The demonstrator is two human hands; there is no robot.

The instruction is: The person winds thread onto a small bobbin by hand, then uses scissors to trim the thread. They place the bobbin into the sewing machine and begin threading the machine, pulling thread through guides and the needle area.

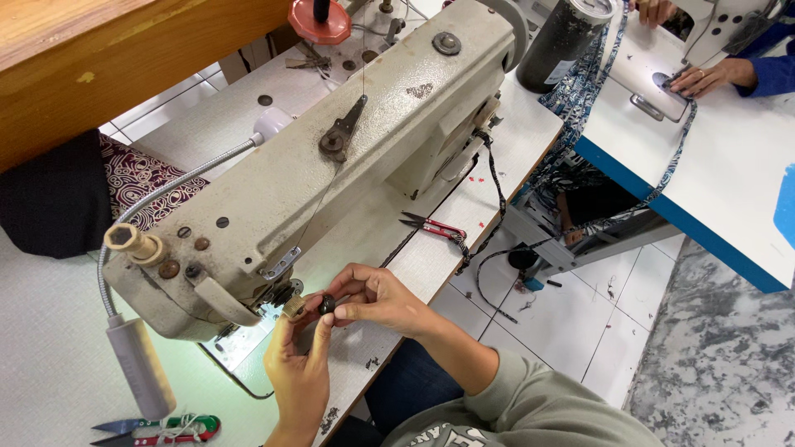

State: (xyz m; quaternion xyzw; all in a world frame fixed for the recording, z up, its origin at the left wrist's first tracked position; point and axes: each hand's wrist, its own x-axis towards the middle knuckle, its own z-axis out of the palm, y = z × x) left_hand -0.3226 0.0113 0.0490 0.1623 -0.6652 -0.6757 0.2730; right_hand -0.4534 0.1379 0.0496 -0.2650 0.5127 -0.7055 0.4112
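The right hand (377,298) is pinching a small dark bobbin (328,305) in a fingertip grip, just beside the needle end of the sewing machine (331,165). The left hand (300,364) is rising from below, its fingertips closing against the same bobbin. Both hands are working above the bench (50,364). Judgement: the hold should be staying light and steady. Red snips (435,226) are lying well apart.

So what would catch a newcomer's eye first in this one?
The big worn cream sewing machine lying slantwise across the white table dominates. At its needle end the left hand and right hand pinch a small dark round part. Red-handled snips lie just beyond.
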